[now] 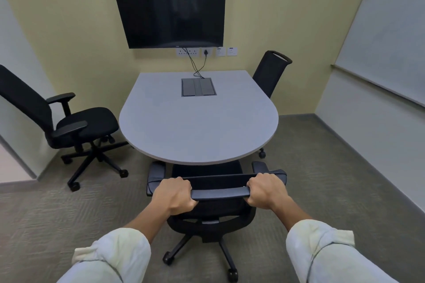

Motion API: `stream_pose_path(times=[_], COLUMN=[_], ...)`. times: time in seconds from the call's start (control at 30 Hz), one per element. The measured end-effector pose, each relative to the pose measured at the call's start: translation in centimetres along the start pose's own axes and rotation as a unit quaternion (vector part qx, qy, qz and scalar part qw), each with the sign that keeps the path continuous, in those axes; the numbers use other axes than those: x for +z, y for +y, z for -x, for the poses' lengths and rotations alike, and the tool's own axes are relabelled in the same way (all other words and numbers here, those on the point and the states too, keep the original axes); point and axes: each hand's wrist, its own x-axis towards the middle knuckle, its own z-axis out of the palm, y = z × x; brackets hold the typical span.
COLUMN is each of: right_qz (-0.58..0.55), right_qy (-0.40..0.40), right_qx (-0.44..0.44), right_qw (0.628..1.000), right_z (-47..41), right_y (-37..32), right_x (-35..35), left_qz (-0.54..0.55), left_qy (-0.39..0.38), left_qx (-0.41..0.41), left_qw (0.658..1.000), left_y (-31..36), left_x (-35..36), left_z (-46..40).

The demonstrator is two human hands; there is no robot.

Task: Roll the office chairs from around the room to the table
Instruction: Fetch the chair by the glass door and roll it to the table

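Grey carpet (322, 179) carries a grey table (197, 126) and three black chairs: near chair (207, 218) at 6 o'clock, another (76, 126) at 9, a third (271, 73) at 2.

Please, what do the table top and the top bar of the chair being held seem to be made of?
Table top: probably laminate over board, matte pale grey; the surface is even, and the edge shows a thin lighter band. Top bar: likely hard plastic, dark with a slight sheen along its front edge; both the left hand and the right hand grip it.

Both hands, left (176, 195) and right (266, 190), clasp the chair (220, 192) at the table (197, 126).
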Motion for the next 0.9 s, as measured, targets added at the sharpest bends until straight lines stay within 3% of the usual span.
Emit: stream_pose_path(times=[0.33, 0.9], right_qz=[-0.006, -0.027], right_qy=[0.003, 0.003], right_qx=[-0.019, -0.017], right_qw=[1.000, 0.999], right_z=[-10.4, -14.7], right_y=[0.7, -0.7], right_x=[-0.6, -1.0], left_qz=[-0.017, -0.014], left_qy=[-0.008, -0.005], left_qx=[0.007, 0.011], left_qw=[1.000, 1.000], left_y=[-6.2, -10.5], left_x=[-1.4, -1.4], left_z=[-7.3, -9.5])
